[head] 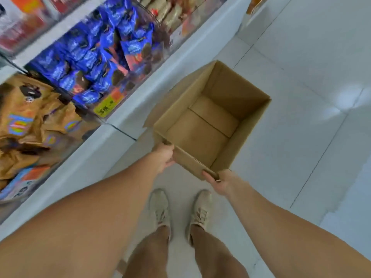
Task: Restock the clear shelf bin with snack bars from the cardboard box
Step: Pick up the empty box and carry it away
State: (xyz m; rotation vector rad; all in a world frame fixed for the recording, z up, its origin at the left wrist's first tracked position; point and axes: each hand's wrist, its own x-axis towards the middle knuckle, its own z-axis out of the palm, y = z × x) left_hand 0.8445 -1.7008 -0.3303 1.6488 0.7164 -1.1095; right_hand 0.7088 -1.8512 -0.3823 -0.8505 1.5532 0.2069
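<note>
- We see the cardboard box in plain tan-brown, its inner walls a shade darker than the bottom flaps.
- The snack bars in the clear shelf bin wear deep blue wrappers with white lettering and dark brown pictures, some showing orange-pink patches.
- The price tag on the bin front is yellow with dark digits, and orange above.
- The bags to the left are golden brown with rainbow-coloured marks.
- The shelf edge is white.
- The floor is pale whitish tile with thin grey joints.
- Our shoes are beige.
</note>
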